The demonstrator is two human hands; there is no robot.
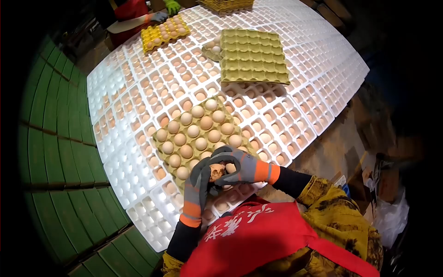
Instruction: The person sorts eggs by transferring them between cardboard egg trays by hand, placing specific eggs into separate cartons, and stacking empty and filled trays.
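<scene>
Both of my hands wear grey gloves with orange cuffs and meet over the near edge of a cardboard egg tray (161, 147). My left hand (198, 187) is closed against a brown egg (216, 172) with dark, dirty-looking patches. My right hand (242, 165) curls round the same egg from the other side. A paler egg (230, 168) shows between the right hand's fingers; whether it is gripped or sits in the tray, I cannot tell. Rows of clean eggs (200, 144) fill the tray's visible cups.
White egg-filled trays (318, 76) cover the table. Stacked empty cardboard trays (254, 57) lie beyond, beside a small tray piece with eggs (214, 48). At the far left, another person's gloved hand (159, 17) is near a yellow egg tray (165, 33). Green boxes (55, 161) line the left.
</scene>
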